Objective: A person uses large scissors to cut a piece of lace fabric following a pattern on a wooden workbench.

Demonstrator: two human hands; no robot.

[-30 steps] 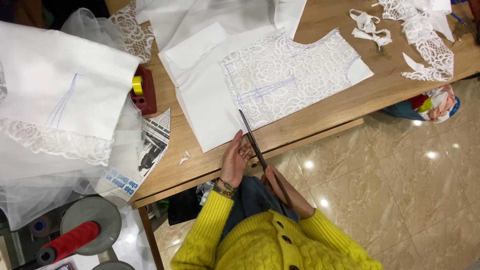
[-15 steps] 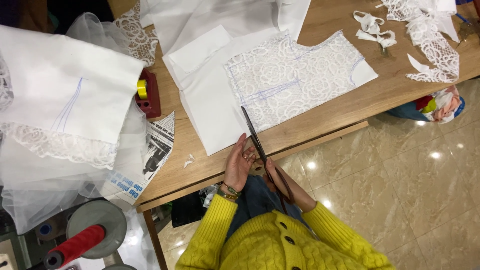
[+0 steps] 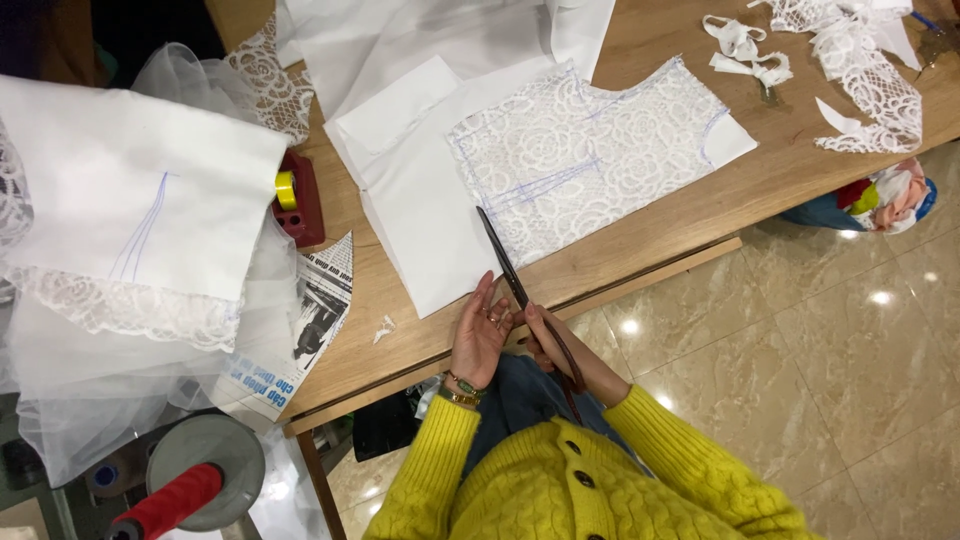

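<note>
Scissors [image 3: 520, 295] at the surface's [image 3: 690, 215] near edge, long axis diagonal, closed blades pointing away toward the far left, tips lying on the white cloth [image 3: 420, 215] beside the lace piece [image 3: 600, 150]. Handles hanging off the edge, gripped in the right hand [image 3: 560, 350]. Left hand [image 3: 480, 335] released, fingers spread flat on the edge, touching the blades' left side. Red tape holder [image 3: 300, 200] near the left edge; newspaper [image 3: 300, 330] overhanging it.
</note>
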